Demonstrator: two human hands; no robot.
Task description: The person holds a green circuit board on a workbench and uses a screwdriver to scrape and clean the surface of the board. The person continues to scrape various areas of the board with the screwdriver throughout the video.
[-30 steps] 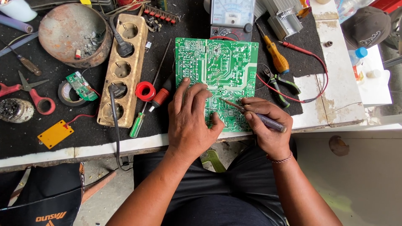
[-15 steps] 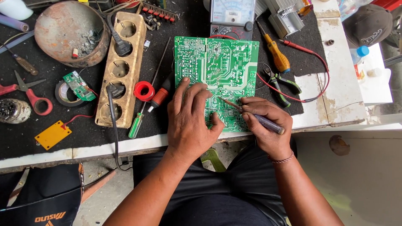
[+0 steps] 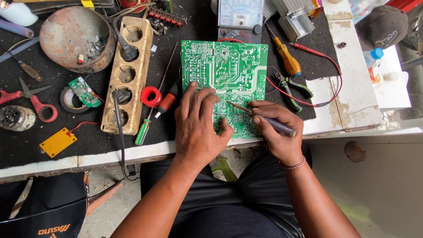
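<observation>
Hands have hardly moved over the last second in the head view: the left hand (image 3: 197, 121) still lies flat on the green circuit board (image 3: 227, 75), and the right hand (image 3: 276, 130) still holds the soldering iron (image 3: 264, 120) at the same slant. Its tip stays on the same patch of the board's lower middle, so the work looks to be dwelling on one joint rather than moving along. The board sits at centre frame on the black mat of the tabletop (image 3: 352, 101), its near edge at the tabletop's front. The left fingers (image 3: 200, 94) are slightly spread and pressed down on the board's lower left part. The right fingers are closed round the iron's handle, pen-fashion, and the tip touches the board just right of the left fingertips.
</observation>
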